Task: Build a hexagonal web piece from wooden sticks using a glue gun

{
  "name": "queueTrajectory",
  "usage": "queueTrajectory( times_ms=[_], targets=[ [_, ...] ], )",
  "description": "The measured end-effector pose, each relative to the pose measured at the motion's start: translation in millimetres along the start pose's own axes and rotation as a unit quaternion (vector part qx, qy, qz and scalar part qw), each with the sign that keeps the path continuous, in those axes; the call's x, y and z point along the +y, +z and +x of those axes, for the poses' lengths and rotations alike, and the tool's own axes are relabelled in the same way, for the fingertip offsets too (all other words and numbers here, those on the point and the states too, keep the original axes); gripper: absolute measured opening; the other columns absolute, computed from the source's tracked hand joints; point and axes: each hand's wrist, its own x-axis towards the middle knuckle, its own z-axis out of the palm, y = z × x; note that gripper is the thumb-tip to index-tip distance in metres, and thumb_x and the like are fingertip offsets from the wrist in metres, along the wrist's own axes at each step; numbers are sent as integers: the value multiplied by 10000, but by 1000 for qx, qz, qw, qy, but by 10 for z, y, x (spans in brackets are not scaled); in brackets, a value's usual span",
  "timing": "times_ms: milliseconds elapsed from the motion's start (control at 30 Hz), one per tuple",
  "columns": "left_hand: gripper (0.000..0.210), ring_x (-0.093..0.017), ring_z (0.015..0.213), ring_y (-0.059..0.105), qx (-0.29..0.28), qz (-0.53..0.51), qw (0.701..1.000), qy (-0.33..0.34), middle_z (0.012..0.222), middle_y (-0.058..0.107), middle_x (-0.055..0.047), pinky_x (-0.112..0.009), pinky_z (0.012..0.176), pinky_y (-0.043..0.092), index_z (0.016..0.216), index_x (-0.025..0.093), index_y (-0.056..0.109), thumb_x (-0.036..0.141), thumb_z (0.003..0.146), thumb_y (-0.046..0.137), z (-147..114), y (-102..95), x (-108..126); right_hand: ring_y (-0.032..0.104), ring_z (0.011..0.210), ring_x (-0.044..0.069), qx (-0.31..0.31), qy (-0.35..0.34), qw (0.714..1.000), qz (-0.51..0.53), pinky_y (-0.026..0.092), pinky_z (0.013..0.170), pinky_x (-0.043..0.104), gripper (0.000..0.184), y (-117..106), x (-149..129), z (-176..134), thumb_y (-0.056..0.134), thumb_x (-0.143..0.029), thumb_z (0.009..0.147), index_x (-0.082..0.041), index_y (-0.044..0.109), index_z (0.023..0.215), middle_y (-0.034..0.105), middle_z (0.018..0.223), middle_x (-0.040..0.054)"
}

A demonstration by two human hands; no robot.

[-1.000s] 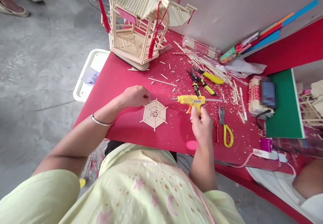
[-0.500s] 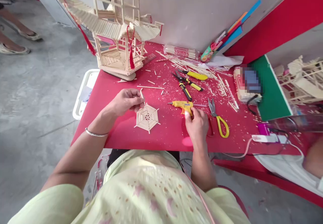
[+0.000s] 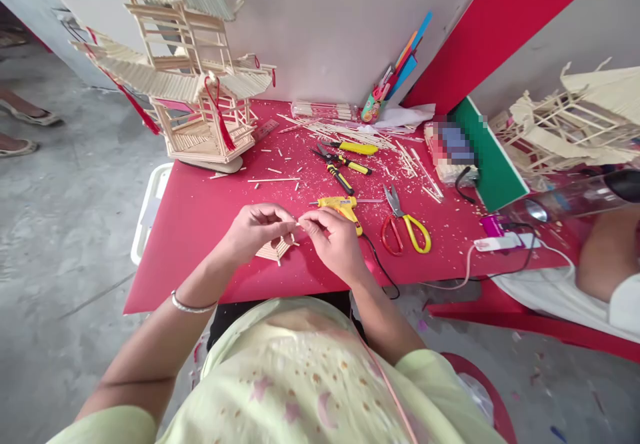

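Observation:
Fingertips of my left hand (image 3: 259,232) and my right hand (image 3: 334,241) meet, both closed in a pinch on a short wooden stick (image 3: 299,224), of which only a sliver shows. Under my left hand lies a web-shaped piece of wooden sticks (image 3: 274,253), largely covered by the fingers. Just beyond my right hand a yellow glue gun (image 3: 345,205) rests on its side on the red table (image 3: 195,231), its cable trailing to the front edge. Scissors (image 3: 395,204) with one red and one yellow handle lie to the right.
A pagoda model (image 3: 200,91) of sticks with red tassels stands at the back left. Black-and-yellow pliers (image 3: 340,167), a yellow cutter (image 3: 357,148) and loose sticks (image 3: 345,131) lie farther back. At right are a green board (image 3: 500,164), a power strip (image 3: 505,241) and another person's arm (image 3: 607,254).
My right hand has let go of the glue gun and moved left to meet my left hand at the stick. The camera view has shifted right.

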Motion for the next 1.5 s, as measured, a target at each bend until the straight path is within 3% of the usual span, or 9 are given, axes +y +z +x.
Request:
queueTrajectory(
  times_ms=[200,333,433,567,800,967,1167,1333,1500],
  targets=[
    [256,-161,640,697,-24,109,993,32,733,763,-63,-244,612,567,845,154,800,394,763,834,26,89,-17,659,939,200,-53,-47,993,-97,506,882,327,262,-157,84,24,496,-353,1064,-223,717,1014,727,966,67],
    [369,-148,498,649,-9,39,999,-23,662,728,-69,-247,494,526,827,135,731,498,803,794,-21,162,22,693,1002,225,50,52,988,-138,534,915,359,304,-597,447,-165,497,-428,1048,-250,714,1165,753,1136,85],
    [412,-146,435,619,-5,-2,998,-58,649,718,-75,-252,436,500,816,134,686,535,809,785,-20,180,-8,711,931,274,117,162,942,-268,542,864,408,348,-930,779,-325,500,-437,1019,-219,738,1149,771,1099,117],
    [408,-151,426,618,1,-32,997,-70,662,724,-76,-243,388,476,837,147,671,539,815,781,39,197,-76,726,914,264,38,160,942,-293,545,827,377,314,-1018,927,-304,523,-396,993,-231,749,1137,783,1083,97],
    [409,-164,445,652,26,-71,995,-61,646,717,-66,-218,376,443,847,137,656,519,803,796,74,188,51,705,936,234,-90,110,934,-328,523,832,335,285,-824,1090,526,519,-337,997,-265,734,1171,775,1083,54],
    [389,-133,468,646,57,-96,994,-15,711,722,-63,-197,388,409,845,133,655,482,781,815,161,161,132,588,1213,291,-105,116,870,-468,456,1003,391,478,-815,1548,1419,545,-173,936,-179,596,1411,662,1334,155],
    [370,-108,476,603,105,-123,987,2,734,719,-63,-204,409,414,846,133,646,457,790,817,222,28,160,563,1229,353,-143,127,848,-495,391,1030,499,420,-841,1880,1893,498,-84,923,-89,664,1309,651,1268,256],
    [362,-101,471,591,114,-163,980,-7,700,704,-50,-195,416,398,855,135,643,448,798,817,302,-57,94,614,1116,377,-95,132,848,-505,430,932,470,433,-924,1761,1811,509,-248,962,-8,638,1299,590,1302,321],
    [332,-98,478,596,106,-178,978,4,682,687,-34,-195,428,394,860,140,636,430,827,793,381,-17,99,645,821,241,-84,-7,925,-370,434,715,328,439,-840,1015,1302,444,-523,1041,-190,670,1216,737,1007,101]
  ],
)
